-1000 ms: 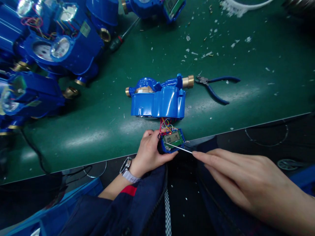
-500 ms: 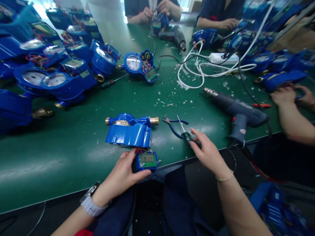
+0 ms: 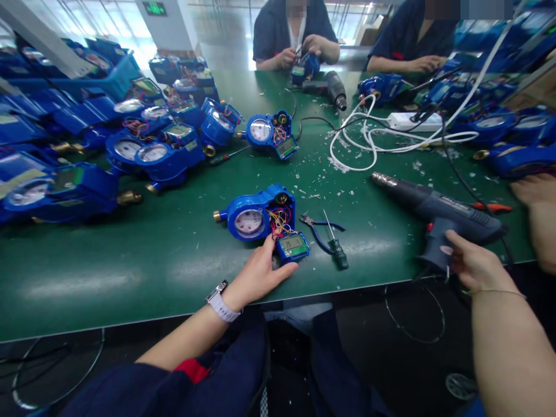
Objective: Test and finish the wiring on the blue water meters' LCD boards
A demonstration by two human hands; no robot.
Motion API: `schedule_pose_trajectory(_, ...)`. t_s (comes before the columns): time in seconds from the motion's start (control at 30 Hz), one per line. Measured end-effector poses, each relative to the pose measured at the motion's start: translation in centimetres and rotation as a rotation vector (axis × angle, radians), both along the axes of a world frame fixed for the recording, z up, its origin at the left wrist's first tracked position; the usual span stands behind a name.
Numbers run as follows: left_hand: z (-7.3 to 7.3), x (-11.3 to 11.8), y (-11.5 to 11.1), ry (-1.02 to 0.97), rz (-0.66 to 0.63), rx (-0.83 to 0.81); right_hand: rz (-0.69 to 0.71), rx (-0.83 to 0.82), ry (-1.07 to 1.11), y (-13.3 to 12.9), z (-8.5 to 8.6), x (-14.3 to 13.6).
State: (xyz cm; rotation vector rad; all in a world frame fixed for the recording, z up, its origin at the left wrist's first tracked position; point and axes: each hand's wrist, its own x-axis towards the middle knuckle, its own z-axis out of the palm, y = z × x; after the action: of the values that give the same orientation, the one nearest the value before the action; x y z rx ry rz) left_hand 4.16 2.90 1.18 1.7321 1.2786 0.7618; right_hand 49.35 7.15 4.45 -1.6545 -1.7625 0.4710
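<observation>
My left hand [image 3: 259, 269] grips the small display module [image 3: 293, 245], thumb along its lower edge and fingers at its left side. Coloured wires join this module to a blue water meter [image 3: 256, 213], which lies on the bench with its round dial facing up and its wiring compartment uncovered. My right hand [image 3: 478, 263] is closed around the handle of a dark heat gun [image 3: 438, 204], whose body still rests on the bench, nozzle pointing left. Between the hands lie blue-handled cutting pliers [image 3: 320, 234] and a screwdriver [image 3: 339, 252] with a dark green handle.
Many blue meters [image 3: 160, 147] crowd the left side; another opened meter [image 3: 270, 134] lies farther back. A white cable [image 3: 369, 147] loops near a power strip [image 3: 414, 121]. Co-workers sit opposite, and a co-worker's arm [image 3: 538, 214] is at the right. White scraps litter the green bench [image 3: 152, 260].
My right hand has left the screwdriver and moved right onto the heat gun's handle. The water meter has been turned so its dial faces up, while my left hand keeps the display module.
</observation>
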Motion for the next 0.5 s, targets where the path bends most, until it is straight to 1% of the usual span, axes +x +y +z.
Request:
schedule_pose_trajectory(0.1,-0.3,-0.5,-1.0,-0.029,0.003,-0.008,0.041,-0.199,0.156,0.9,0.9,-0.3)
schedule_pose_trajectory(0.2,-0.7,-1.0,-1.8,-0.048,0.012,0.008,0.069,-0.275,0.258,1.6,1.1,-1.2)
schedule_pose_trajectory(0.3,-0.9,-1.5,-2.3,-0.050,0.003,0.020,0.074,-0.253,0.286,1.9,1.1,-2.2)
schedule_pose_trajectory(0.37,-0.7,-2.1,-2.4,-0.042,-0.004,0.042,0.075,-0.217,0.259,1.6,1.7,-2.8)
schedule_pose_trajectory(0.43,-0.5,-3.0,-2.4,-0.028,-0.005,0.081,0.080,-0.180,0.196,0.8,2.9,-3.3)
schedule_pose_trajectory(0.5,-0.2,-4.1,-2.5,-0.002,0.017,0.131,0.073,-0.103,0.081,-0.6,4.6,-3.7)
